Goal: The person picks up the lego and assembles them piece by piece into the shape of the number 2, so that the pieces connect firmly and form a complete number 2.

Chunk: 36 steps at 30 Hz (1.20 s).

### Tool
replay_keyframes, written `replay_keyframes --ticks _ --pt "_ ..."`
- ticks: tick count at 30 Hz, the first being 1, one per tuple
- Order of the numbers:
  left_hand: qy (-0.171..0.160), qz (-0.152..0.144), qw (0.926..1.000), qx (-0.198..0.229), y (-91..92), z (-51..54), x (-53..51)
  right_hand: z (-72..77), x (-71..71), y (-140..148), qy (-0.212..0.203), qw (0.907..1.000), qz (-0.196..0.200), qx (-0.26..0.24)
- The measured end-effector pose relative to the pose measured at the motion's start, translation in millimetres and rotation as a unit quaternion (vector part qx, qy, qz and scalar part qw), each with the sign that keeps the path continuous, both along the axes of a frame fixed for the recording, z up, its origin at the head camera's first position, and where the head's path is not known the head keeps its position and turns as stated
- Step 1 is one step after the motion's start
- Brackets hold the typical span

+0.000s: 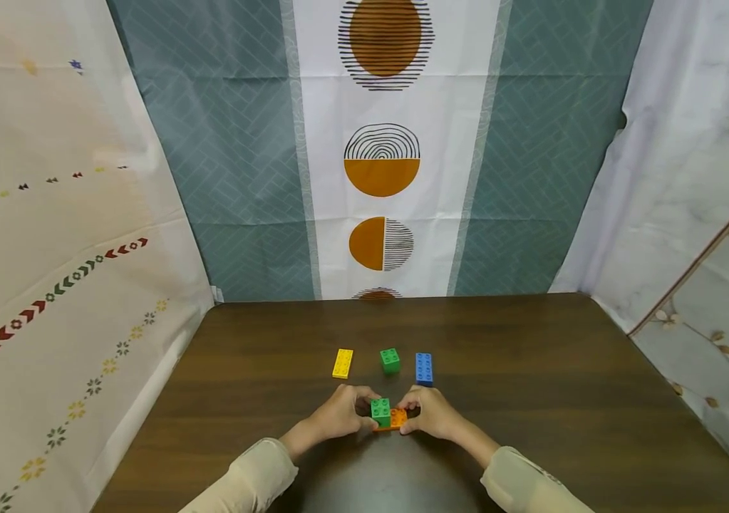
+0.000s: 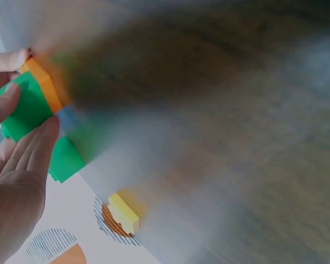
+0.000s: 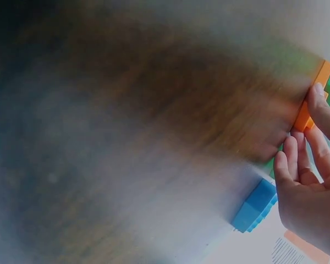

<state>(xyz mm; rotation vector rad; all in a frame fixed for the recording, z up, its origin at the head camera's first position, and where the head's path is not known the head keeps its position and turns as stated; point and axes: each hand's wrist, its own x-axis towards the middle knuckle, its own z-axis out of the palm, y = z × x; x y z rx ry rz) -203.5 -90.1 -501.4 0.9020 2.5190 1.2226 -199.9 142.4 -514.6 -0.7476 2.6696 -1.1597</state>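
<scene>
Near the table's front edge a green building block (image 1: pixel 380 412) sits on the left part of a flat orange block (image 1: pixel 399 417), its studs facing up. My left hand (image 1: pixel 342 412) pinches the green block between thumb and fingers; the left wrist view shows the thumb on one side of this green block (image 2: pixel 27 104) and fingers on the other. From the right, my right hand (image 1: pixel 431 413) grips the end of the orange block, thumb in front and fingers behind. In the right wrist view the thumb presses the orange block (image 3: pixel 311 104).
Behind the hands lie a flat yellow block (image 1: pixel 342 363), a second green block (image 1: pixel 390 360) and a long blue block (image 1: pixel 424 368). They rest on a dark wooden table (image 1: pixel 249 370). A patterned cloth (image 1: pixel 242 178) hangs along its far edge.
</scene>
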Motion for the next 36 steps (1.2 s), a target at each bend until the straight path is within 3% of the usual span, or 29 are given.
replay_keyframes --ticks 8,12,16,23,28,33,36 --pt "0.016 -0.063 0.9962 -0.058 -0.7 8.3 -14.1 -1.4 -1.6 0 0.002 1.0000 0.003 0.002" --pt "0.030 -0.090 0.9894 -0.110 4.6 19.8 -23.9 -1.5 -3.6 -1 0.000 1.0000 -0.002 -0.001" --pt "0.045 -0.092 0.9835 -0.149 10.0 35.4 -33.5 0.4 -5.8 -1 0.002 1.0000 -0.004 0.005" --pt "0.095 -0.086 0.9852 -0.114 23.2 53.0 -61.4 3.0 -3.5 2 -0.012 0.9999 -0.004 0.006" --pt "0.108 -0.083 0.9818 -0.132 46.0 53.6 -81.0 0.1 -2.0 7 -0.011 0.9999 -0.005 0.002" --pt "0.125 -0.101 0.9705 -0.180 71.7 43.3 -95.5 -0.5 -2.4 7 -0.009 1.0000 -0.005 -0.001" --pt "0.137 -0.097 0.9632 -0.210 82.8 36.8 -101.4 -0.4 -2.1 4 -0.011 0.9999 -0.003 -0.008"
